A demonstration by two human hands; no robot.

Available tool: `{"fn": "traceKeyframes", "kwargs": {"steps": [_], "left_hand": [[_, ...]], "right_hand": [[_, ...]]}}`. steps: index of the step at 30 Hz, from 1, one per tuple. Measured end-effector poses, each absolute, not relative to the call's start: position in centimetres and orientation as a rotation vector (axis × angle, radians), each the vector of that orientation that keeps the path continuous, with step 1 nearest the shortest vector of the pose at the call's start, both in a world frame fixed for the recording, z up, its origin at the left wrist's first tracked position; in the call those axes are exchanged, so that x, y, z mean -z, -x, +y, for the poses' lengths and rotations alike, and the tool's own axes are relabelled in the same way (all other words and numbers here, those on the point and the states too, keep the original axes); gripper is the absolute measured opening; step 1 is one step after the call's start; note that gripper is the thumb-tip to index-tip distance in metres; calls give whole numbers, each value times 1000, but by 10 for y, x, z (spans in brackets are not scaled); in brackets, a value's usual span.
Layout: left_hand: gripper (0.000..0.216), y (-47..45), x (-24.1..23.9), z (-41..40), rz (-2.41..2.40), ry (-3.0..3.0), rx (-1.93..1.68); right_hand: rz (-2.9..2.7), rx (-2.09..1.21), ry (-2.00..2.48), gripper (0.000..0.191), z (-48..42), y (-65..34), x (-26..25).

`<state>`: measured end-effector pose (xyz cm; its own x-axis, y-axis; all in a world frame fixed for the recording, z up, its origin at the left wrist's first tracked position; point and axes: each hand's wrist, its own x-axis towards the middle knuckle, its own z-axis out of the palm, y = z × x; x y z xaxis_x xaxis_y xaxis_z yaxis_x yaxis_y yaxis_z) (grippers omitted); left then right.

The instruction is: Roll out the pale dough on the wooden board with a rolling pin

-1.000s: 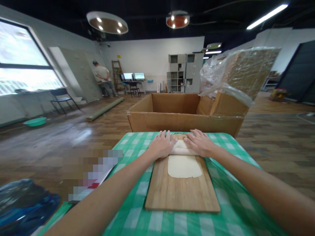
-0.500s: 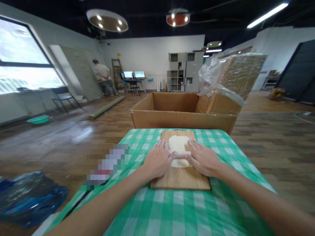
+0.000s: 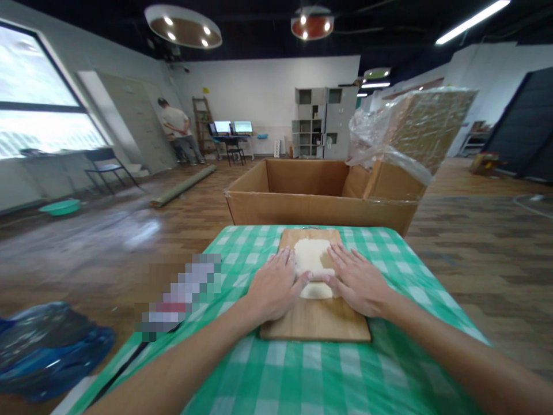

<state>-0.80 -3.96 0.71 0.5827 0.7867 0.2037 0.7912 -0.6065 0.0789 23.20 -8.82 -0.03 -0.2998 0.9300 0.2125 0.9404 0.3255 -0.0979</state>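
A flat sheet of pale dough (image 3: 311,255) lies on a wooden cutting board (image 3: 317,323) on the green-and-white checked tablecloth (image 3: 302,374). My left hand (image 3: 270,285) and my right hand (image 3: 356,281) rest palm-down on either side of the dough, fingers stretched forward and flat. Between my thumbs a pale rolling pin (image 3: 317,279) lies across the dough, its ends hidden under my palms. A small strip of dough shows on the near side of it.
A large open cardboard box (image 3: 319,210) stands just past the table's far edge, with a plastic-wrapped carton (image 3: 415,129) leaning at its right. A blue plastic bag (image 3: 47,349) lies on the floor, left. A person (image 3: 175,129) stands far off by desks.
My hands and the pin have come from the board's far end toward me, over the dough. The view has dropped slightly, and the board now looks shorter.
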Motion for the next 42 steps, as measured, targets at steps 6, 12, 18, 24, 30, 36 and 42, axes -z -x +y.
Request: {"fn": "traceKeyframes", "kwargs": {"steps": [6, 12, 18, 24, 30, 36, 42], "left_hand": [[71, -1, -2, -2, -1432, 2757, 365], [72, -8, 7, 30, -1443, 2757, 418], [77, -15, 8, 58, -1500, 2770, 424], [74, -15, 17, 91, -1456, 2827, 431], [68, -17, 24, 120, -1333, 2856, 330], [67, -23, 6, 104, -1316, 2735, 147], [82, -17, 8, 64, -1424, 2661, 253]], "right_hand": [[-2355, 110, 1725, 85, -47, -239, 1], [-2367, 148, 1716, 82, -9, -247, 6], [-2383, 87, 1759, 86, 21, -252, 6], [-2326, 26, 1845, 85, 49, -256, 7], [-2284, -1, 1881, 82, 69, -259, 9], [-2266, 23, 1873, 81, 60, -258, 8], [-2330, 122, 1799, 87, 17, -249, 4]]}}
